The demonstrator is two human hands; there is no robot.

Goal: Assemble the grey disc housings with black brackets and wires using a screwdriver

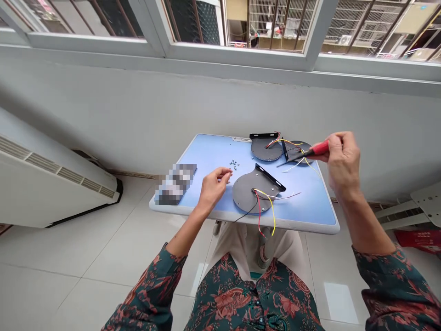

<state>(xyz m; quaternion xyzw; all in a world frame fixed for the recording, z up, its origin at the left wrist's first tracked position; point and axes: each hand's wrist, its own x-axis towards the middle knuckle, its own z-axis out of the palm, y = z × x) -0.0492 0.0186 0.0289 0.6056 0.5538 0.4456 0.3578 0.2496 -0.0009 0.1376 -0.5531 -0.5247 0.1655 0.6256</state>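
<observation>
My right hand [344, 163] is raised over the table's right side, closed around the red-and-black handle of a screwdriver [320, 148]. Its thin shaft points left and down. My left hand [212, 187] is in a pinch above the table; whatever is between the fingertips is too small to make out. Just beyond those fingertips lies a scatter of small screws [234, 163]. Nearest me sits a grey round plate [244, 195] with a black slotted bracket [270, 177] along its upper right edge. Red, yellow, white and dark wires come from its middle, some hanging past the table edge.
Two similar dark round units with brackets and wires, one [263, 151] beside the other [299, 146], lie at the back right of the blue table [206, 154]. A blurred-out flat object [176, 184] rests at the left. Behind stands a wall [138, 101] below windows.
</observation>
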